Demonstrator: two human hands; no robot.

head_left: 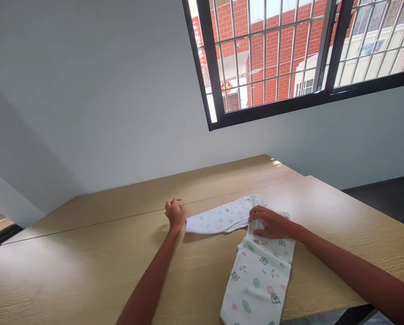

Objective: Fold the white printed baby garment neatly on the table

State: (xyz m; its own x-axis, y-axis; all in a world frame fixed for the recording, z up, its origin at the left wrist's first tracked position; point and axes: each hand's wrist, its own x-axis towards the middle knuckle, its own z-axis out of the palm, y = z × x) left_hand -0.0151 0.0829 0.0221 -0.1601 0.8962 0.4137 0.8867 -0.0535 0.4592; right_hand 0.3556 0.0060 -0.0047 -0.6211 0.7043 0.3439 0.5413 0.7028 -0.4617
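A small white garment [261,275], looking like baby clothing, lies on the wooden table with a print of green and pink animals and shapes. One narrow part [218,217] stretches left to a cuffed end, its print looking paler; the wider part runs down toward the near edge. My right hand [269,222] rests on the cloth where these parts meet, thumb and fingers closed on the fabric. Just left of the cuffed end, my left hand [175,212] is curled into a loose fist, with nothing visible in it. Cloth under my right palm is hidden.
The pale wooden table [87,266] has a seam running along its length. Behind it stands a grey-white wall [121,113] with a dark-framed, barred window [273,101]. The table's near edge shows at the lower right, above a dark support [354,314].
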